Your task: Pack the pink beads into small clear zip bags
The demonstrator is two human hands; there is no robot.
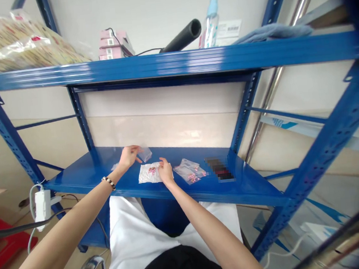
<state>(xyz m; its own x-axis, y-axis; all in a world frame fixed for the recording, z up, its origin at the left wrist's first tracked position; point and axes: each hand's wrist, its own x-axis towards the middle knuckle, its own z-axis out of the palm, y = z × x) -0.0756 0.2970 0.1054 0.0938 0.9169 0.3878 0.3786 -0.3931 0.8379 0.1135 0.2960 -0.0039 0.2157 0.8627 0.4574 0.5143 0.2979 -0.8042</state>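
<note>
My left hand (129, 156) pinches the edge of a small clear plastic bag (146, 154) above the blue shelf. A crumpled white sheet (144, 175) lies flat in front of me, with small pink beads (152, 170) gathered near its middle. My right hand (166, 171) is at the sheet's right edge, fingers curled together; what they hold, if anything, is hidden. To its right are clear plastic bags (186, 166) with pink and red beads. Another clear bag (115, 166) lies partly hidden by my left wrist.
A dark, blurred-out object (219, 168) lies at the right of the blue shelf (251, 181). Overhead, an upper shelf (146, 66) bears pink boxes (114, 44), a black tube (182, 35), a spray bottle (211, 22) and a large plastic-wrapped bundle (19, 44). A white power strip (42, 208) hangs at left.
</note>
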